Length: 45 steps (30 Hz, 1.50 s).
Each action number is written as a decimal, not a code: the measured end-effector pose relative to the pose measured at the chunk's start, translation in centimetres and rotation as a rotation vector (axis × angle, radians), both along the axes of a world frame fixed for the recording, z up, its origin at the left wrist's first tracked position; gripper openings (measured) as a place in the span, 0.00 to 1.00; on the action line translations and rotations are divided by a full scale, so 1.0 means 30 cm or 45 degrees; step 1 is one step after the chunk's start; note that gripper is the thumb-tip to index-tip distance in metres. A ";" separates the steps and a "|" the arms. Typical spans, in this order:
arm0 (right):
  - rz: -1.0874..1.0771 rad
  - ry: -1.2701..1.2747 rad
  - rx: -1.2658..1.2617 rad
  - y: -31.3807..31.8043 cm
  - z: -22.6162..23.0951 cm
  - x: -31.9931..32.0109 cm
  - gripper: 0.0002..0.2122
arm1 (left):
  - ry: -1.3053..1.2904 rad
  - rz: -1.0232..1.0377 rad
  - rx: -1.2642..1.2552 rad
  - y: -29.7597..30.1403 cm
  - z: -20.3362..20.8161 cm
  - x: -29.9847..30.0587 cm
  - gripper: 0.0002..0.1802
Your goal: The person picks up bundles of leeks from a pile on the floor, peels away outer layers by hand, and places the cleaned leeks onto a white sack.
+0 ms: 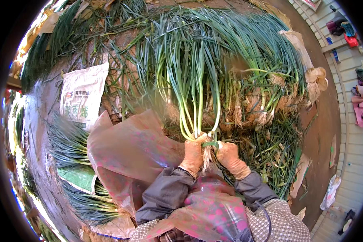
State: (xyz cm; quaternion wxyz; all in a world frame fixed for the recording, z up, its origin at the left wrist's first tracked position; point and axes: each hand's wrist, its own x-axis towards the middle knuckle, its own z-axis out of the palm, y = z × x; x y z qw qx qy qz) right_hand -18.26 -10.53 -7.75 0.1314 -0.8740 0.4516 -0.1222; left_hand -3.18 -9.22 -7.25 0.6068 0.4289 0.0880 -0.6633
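My left hand (192, 154), in a dirty orange-tan work glove, is closed around the root end of a small bunch of green onions (200, 92). Their white roots hang below the fist, and the long leaves fan away from me over a larger heap. A green strip (209, 144), perhaps a leaf or a tie, crosses the bunch just above the roots. My right hand (230, 158), gloved alike, is closed at the strip's right end and appears to pinch it; its fingertips are partly hidden. A clear plastic sheet with pink dots (218, 205) covers my lap.
A large heap of green onions (250, 44) lies ahead, roots toward me. Leaf trimmings (276, 149) are piled at right. To the left are a printed pale sack (82, 97), a loose plastic sheet (133, 145) and more bundled onions (70, 141). A pale panelled wall (361, 161) stands far right.
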 end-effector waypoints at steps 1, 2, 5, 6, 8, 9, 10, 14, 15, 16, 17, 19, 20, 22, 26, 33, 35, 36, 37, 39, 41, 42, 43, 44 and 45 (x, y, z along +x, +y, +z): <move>0.226 0.044 0.051 0.021 0.023 -0.027 0.05 | -0.026 -0.043 0.009 -0.004 0.003 -0.014 0.03; 0.450 0.088 0.100 0.036 0.040 -0.054 0.04 | -0.019 -0.048 0.018 -0.024 0.020 -0.023 0.03; 0.563 0.461 0.615 0.117 0.128 -0.052 0.07 | 0.058 0.064 -0.008 -0.062 0.037 -0.018 0.02; 0.471 0.562 0.817 0.121 0.122 -0.088 0.08 | 0.055 0.047 -0.079 -0.051 0.039 0.000 0.03; 0.145 0.820 1.056 0.022 0.157 -0.210 0.12 | 0.000 0.035 -0.058 -0.045 0.037 0.016 0.02; -0.056 0.984 1.066 -0.032 0.173 -0.269 0.17 | -0.061 -0.050 -0.058 -0.048 0.042 0.019 0.02; -0.258 1.142 1.079 -0.076 0.176 -0.300 0.23 | -0.124 -0.139 -0.051 -0.046 0.040 0.018 0.02; -0.215 -0.093 0.784 -0.231 0.139 -0.156 0.35 | -0.106 -0.128 -0.094 -0.039 0.062 -0.001 0.05; -0.184 -0.269 1.003 -0.257 0.130 -0.082 0.32 | -0.113 -0.144 -0.112 -0.047 0.061 -0.002 0.06; -0.142 -0.453 1.219 -0.280 0.123 -0.020 0.29 | -0.160 -0.176 -0.144 -0.052 0.063 -0.001 0.06; -0.043 -0.359 1.397 -0.308 0.129 0.025 0.25 | -0.217 -0.201 -0.166 -0.048 0.068 0.010 0.06; -0.098 -0.399 1.652 -0.308 0.115 0.078 0.17 | -0.283 -0.082 -0.141 -0.042 0.059 0.022 0.06; 0.007 -0.436 1.657 -0.307 0.082 0.083 0.13 | -0.331 -0.068 -0.147 -0.035 0.047 0.028 0.06; 0.563 -0.347 0.992 -0.285 0.073 0.066 0.11 | -0.411 -0.049 -0.154 -0.025 0.032 0.030 0.06; 0.788 -0.288 0.497 -0.127 0.159 0.075 0.07 | -0.450 -0.078 -0.103 -0.026 0.000 0.015 0.06; 0.222 -0.120 0.440 -0.294 0.110 -0.003 0.20 | -0.510 -0.118 -0.153 -0.036 -0.023 -0.016 0.07; 0.157 -0.542 1.190 -0.331 0.063 0.032 0.18 | -0.412 -0.129 -0.151 -0.039 0.005 -0.006 0.08; -0.050 -0.669 1.433 -0.327 0.052 0.039 0.13 | -0.363 -0.133 -0.149 -0.038 0.015 -0.002 0.08; 0.014 -0.646 1.172 -0.319 0.046 0.057 0.12 | -0.355 -0.114 -0.115 -0.034 0.011 0.006 0.08; 0.145 -0.461 0.515 -0.285 0.023 0.071 0.11 | -0.345 -0.078 -0.092 -0.030 0.003 0.013 0.08; -0.039 -0.548 0.707 -0.213 0.092 0.095 0.11 | -0.426 -0.034 -0.100 -0.027 -0.017 0.017 0.07; -0.177 -0.759 0.935 -0.181 0.117 0.102 0.12 | -0.320 -0.030 -0.112 -0.024 -0.028 0.030 0.07; -0.324 -0.804 1.113 -0.192 0.160 0.079 0.14 | -0.205 -0.032 -0.126 -0.029 -0.015 0.036 0.07; -0.459 -1.002 1.222 -0.212 0.177 0.056 0.15 | -0.090 -0.036 -0.140 -0.031 -0.001 0.037 0.08; -0.532 -0.988 1.259 -0.228 0.139 0.032 0.15 | -0.078 -0.106 -0.111 -0.029 0.015 0.032 0.06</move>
